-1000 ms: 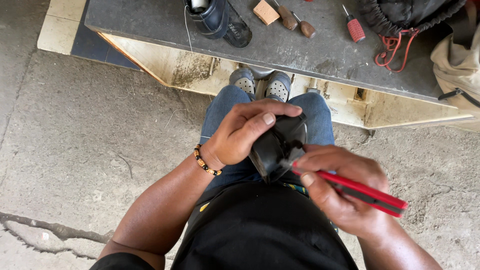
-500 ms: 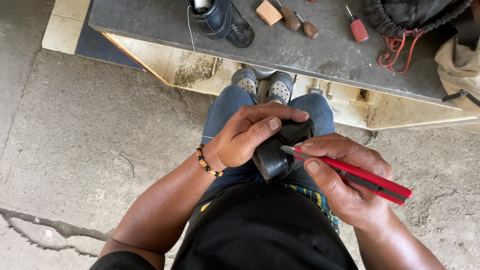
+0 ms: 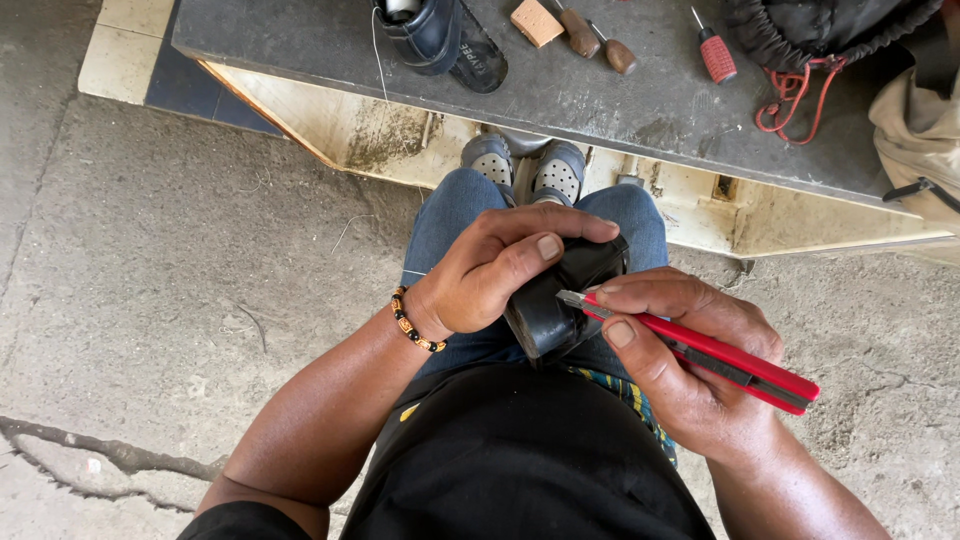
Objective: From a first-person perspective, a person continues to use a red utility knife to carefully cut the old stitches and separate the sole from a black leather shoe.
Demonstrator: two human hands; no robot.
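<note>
Head view: the person sits with knees together, and both hands work over the lap. The left hand (image 3: 500, 270) is curled over a black shoe (image 3: 560, 300), fingers across the top and thumb pressed along the near side, so the shoe is clamped firmly above the thighs. A beaded bracelet (image 3: 412, 322) circles the left wrist.

The right hand (image 3: 690, 370) is closed around a red knife (image 3: 720, 352), thumb and forefinger pinching it near the front. The handle runs back and to the right past the palm. The short metal blade tip (image 3: 570, 298) touches the shoe's edge, just beside the left thumb.

Below the hands lie blue jeans (image 3: 450, 215) and a black shirt (image 3: 520, 460). Two grey clogs (image 3: 525, 165) show at the feet, tucked against the base of a low bench (image 3: 640, 100).

On the bench's dark top, well apart from the hands, stands a second black shoe (image 3: 440, 35) at the left. Near it lie a tan block (image 3: 537, 20) and two wooden-handled tools (image 3: 600, 40). Further right lies a red-handled screwdriver (image 3: 715, 52). A dark bag (image 3: 830, 25) with a red cord (image 3: 795, 100) sits at the right end, and a beige bag (image 3: 920, 135) is at the frame's right edge. The floor (image 3: 150, 250) is rough, cracked concrete.
</note>
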